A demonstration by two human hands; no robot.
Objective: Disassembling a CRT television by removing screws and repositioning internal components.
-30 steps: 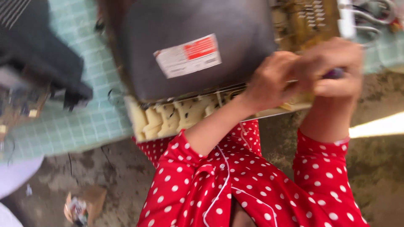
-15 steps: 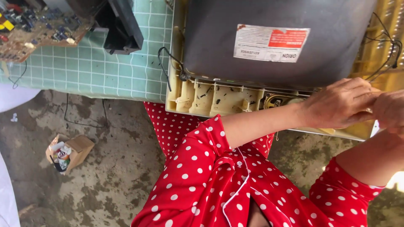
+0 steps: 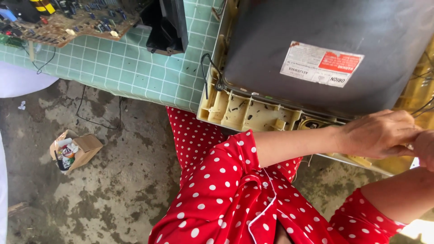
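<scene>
An old television set [image 3: 253, 110] with a yellowed plastic frame lies face down on the green-checked table [image 3: 135, 72]. Its grey tube back [image 3: 271, 49] carries a white and red label [image 3: 322, 63]. My left hand [image 3: 377, 133] rests on the frame's near edge at the right, with its fingers curled toward my right hand [image 3: 425, 147]. The two hands touch. My right hand is cut off by the picture's edge, and whatever the hands hold is hidden. Thin black wires [image 3: 422, 106] run just above them.
A brown circuit board [image 3: 68, 22] and a black plastic housing [image 3: 165, 27] lie on the table at upper left. On the concrete floor stands a small cardboard box [image 3: 74, 151] of scraps. A black cable [image 3: 90, 119] hangs off the table, beside white cloth [image 3: 18, 81].
The view has swung left, so the television and my hands sit farther right. My hands stay together at the frame's near edge. The purple handle seen a second ago is out of sight.
</scene>
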